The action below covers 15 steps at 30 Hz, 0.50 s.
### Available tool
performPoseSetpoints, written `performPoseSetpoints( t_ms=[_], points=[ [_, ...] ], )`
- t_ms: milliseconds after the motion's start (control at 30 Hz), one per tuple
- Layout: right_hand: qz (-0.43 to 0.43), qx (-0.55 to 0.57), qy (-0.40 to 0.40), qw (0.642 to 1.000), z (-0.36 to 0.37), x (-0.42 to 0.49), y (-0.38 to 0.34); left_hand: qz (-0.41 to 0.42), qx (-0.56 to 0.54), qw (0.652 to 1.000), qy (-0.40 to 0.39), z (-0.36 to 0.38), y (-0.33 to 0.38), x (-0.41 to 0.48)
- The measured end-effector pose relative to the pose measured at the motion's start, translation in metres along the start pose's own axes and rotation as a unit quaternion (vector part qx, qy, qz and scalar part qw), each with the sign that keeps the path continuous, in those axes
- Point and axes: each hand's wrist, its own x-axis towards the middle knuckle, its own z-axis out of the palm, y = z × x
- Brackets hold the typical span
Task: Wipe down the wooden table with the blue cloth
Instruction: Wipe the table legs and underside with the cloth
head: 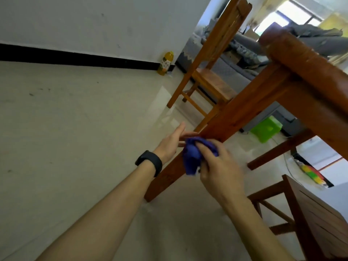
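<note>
Just below centre, the right hand (218, 166) grips the bunched blue cloth (192, 155), fingers curled round it, pressing it against a leg (244, 110) of the wooden table (310, 72). At its 9 o'clock, the left hand (170, 143), with a black wristband (149, 162), lies spread, straight fingers touching the same leg. A wooden chair (310, 213) sits at 5 o'clock. Farther off are a green stool (265, 129) at 3 o'clock, another chair (212, 81) at 1 o'clock, and a yellow bottle (165, 63) at 12 o'clock by the wall.
</note>
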Motion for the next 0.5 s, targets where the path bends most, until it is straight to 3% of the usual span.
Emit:
performPoseSetpoints(
  t_ms=[67, 100, 133, 200, 233, 267, 300, 333, 367, 400, 433, 467, 500],
  points=[
    [0.069, -0.004, 0.208, 0.976, -0.002, 0.003, 0.009, -0.008, 0.017, 1.0, 0.005, -0.004, -0.006, 0.0],
    [0.107, -0.026, 0.24, 0.964, 0.003, -0.001, 0.012, -0.012, 0.024, 1.0, -0.001, -0.005, -0.009, 0.0],
    [0.117, -0.052, 0.197, 0.972, 0.015, -0.005, 0.011, -0.015, 0.025, 1.0, -0.007, -0.008, -0.013, 0.0],
    [0.029, -0.042, -0.026, 0.998, 0.048, -0.018, 0.004, -0.019, 0.014, 1.0, -0.011, -0.011, -0.02, 0.0],
    [-0.011, -0.005, -0.13, 0.991, 0.062, -0.024, 0.002, -0.017, 0.016, 1.0, -0.013, -0.012, -0.021, 0.0],
    [-0.026, 0.044, -0.195, 0.98, 0.064, -0.027, 0.001, -0.014, 0.02, 1.0, -0.015, -0.013, -0.023, 0.0],
    [-0.009, 0.116, -0.188, 0.975, 0.061, -0.026, 0.0, -0.008, 0.021, 1.0, -0.014, -0.013, -0.023, 0.001],
    [0.036, 0.175, -0.115, 0.977, 0.056, -0.023, -0.001, -0.007, 0.014, 1.0, -0.016, -0.013, -0.024, 0.0],
    [0.078, 0.186, 0.032, 0.979, 0.049, -0.02, 0.0, -0.003, 0.009, 1.0, -0.015, -0.014, -0.026, -0.001],
    [0.114, 0.161, 0.173, 0.965, 0.043, -0.017, 0.0, 0.002, 0.013, 1.0, -0.012, -0.015, -0.028, -0.002],
    [0.133, 0.109, 0.263, 0.949, 0.041, -0.015, 0.001, 0.008, 0.024, 1.0, -0.014, -0.016, -0.031, -0.003],
    [0.142, 0.051, 0.275, 0.95, 0.048, -0.014, 0.001, 0.01, 0.032, 0.999, -0.017, -0.017, -0.035, -0.003],
    [0.118, 0.002, 0.208, 0.971, 0.062, -0.016, -0.002, 0.007, 0.03, 0.999, -0.02, -0.02, -0.04, -0.003]
  ],
)
